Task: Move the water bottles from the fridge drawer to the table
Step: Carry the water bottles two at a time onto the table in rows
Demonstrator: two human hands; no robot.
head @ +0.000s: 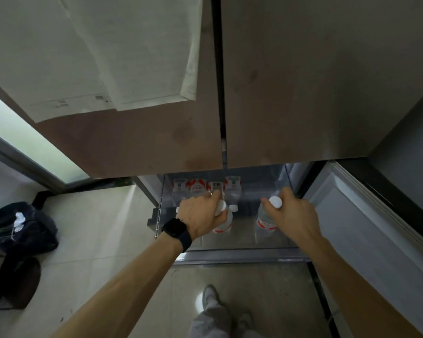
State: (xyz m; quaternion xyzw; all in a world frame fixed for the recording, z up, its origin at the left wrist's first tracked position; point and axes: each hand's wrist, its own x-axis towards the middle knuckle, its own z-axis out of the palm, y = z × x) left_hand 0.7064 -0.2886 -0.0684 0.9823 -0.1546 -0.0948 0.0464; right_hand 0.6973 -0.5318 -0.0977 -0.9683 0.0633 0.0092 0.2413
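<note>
The fridge drawer (239,251) stands pulled out below the closed fridge doors, its clear bin showing. My left hand (200,213), with a black watch on the wrist, grips a clear water bottle (224,222) with a white cap and red label by its neck, over the bin's left side. Closed on the neck of a second water bottle (265,223) is my right hand (291,213), on the bin's right side. Several more bottles (198,189) with red labels stand at the back of the bin. The table is out of view.
The brown fridge doors (156,142) overhang the drawer, with white papers (95,57) stuck on the left door. A grey panel (366,228) flanks the drawer on the right. A dark bag (22,228) lies on the tiled floor at left. My feet (210,296) stand before the drawer.
</note>
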